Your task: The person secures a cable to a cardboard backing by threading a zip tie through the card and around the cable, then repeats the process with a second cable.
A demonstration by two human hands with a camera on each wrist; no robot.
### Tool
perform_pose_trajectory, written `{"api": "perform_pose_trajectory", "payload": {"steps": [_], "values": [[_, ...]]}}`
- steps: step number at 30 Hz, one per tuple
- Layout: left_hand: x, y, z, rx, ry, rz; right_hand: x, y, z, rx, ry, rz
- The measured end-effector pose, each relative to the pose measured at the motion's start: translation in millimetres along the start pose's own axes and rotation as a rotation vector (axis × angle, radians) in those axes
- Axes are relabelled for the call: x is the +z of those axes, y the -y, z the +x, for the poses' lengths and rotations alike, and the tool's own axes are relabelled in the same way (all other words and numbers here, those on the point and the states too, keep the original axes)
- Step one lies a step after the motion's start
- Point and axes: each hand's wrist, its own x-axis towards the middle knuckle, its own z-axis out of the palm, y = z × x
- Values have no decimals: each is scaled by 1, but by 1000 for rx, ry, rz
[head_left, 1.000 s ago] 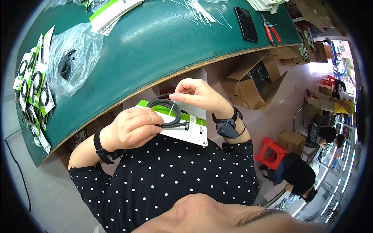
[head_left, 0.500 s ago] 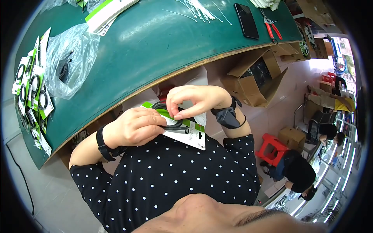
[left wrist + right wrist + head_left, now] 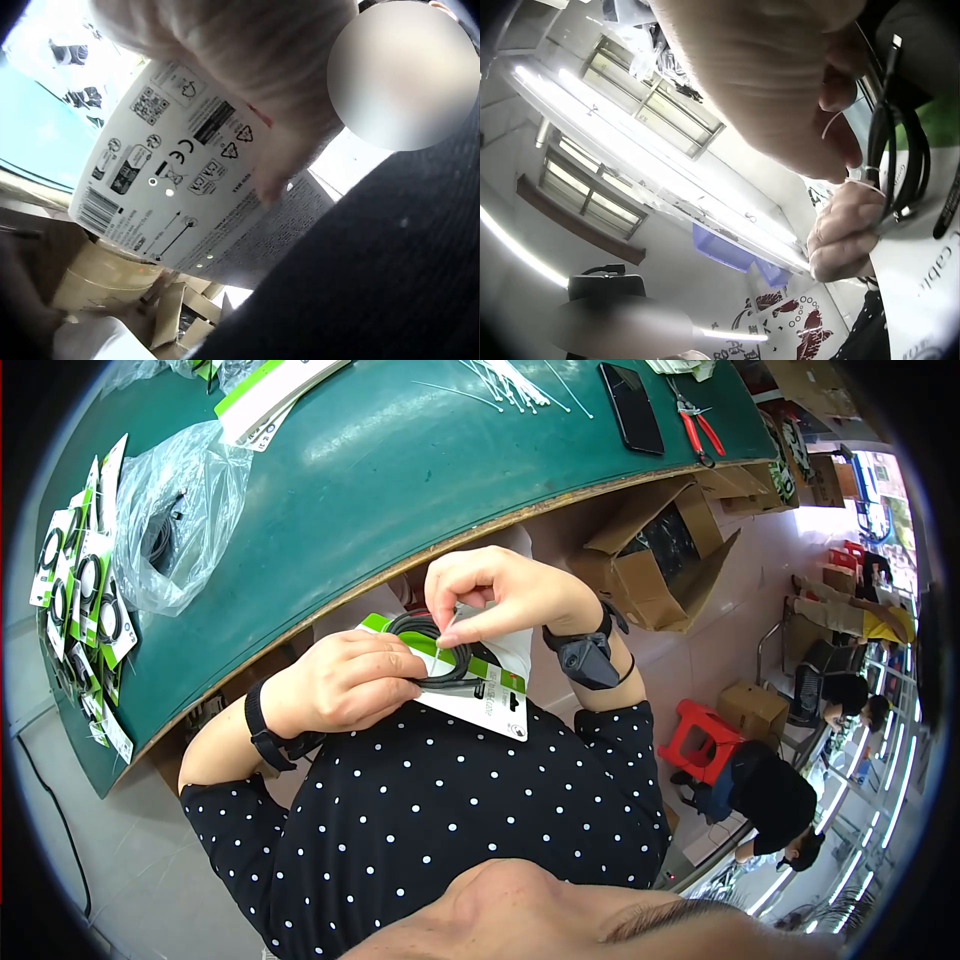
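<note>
A coiled black cable (image 3: 412,623) lies against a white and green packaging card (image 3: 478,712) held in front of the chest. My left hand (image 3: 350,682) grips the card and coil at their left side, thumb behind the card. The card's printed back (image 3: 161,169) fills much of the left wrist view. My right hand (image 3: 495,595) is over the coil, thumb and forefinger pinching a thin white cable tie (image 3: 437,657). In the right wrist view the tie (image 3: 866,182) loops around the cable strands, close to the left fingers.
On the green table (image 3: 350,490) lie loose white cable ties (image 3: 510,385), a phone (image 3: 632,408), red-handled pliers (image 3: 700,430), a plastic bag (image 3: 185,510) with cables, and a pile of carded cables (image 3: 85,590). An open cardboard box (image 3: 655,565) stands beyond the table edge.
My right hand first came down over the coil, then rose slightly with the tie between its fingertips. My left hand keeps its grip on the card and cable.
</note>
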Motion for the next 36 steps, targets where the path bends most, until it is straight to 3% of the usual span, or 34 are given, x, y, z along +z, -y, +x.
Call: {"api": "perform_pose_trajectory", "payload": {"steps": [3, 6, 14, 23, 27, 30, 31, 34, 36], "values": [[-2, 1, -1, 9, -13, 19, 8, -4, -1, 135, -78, 142], [-1, 1, -3, 3, -30, 40, 25, -7, -5, 283, -272, 616], [0, 2, 1, -10, -57, 112, 40, -3, -9, 253, -525, 716], [4, 1, 4, -58, -44, 90, 47, 2, -10, 348, -645, 827], [9, 4, 1, -103, -81, 32, 50, -6, -14, 274, -623, 676], [10, 4, 0, -124, -104, 8, 50, 1, -20, -51, -606, -103], [10, 3, 0, -118, -107, 7, 49, -1, -19, -51, -605, -96], [11, 1, -1, -118, -108, -2, 42, -8, -17, -419, -553, -456], [11, 0, -1, -119, -117, -4, 42, -5, -20, -405, -531, -504]]}}
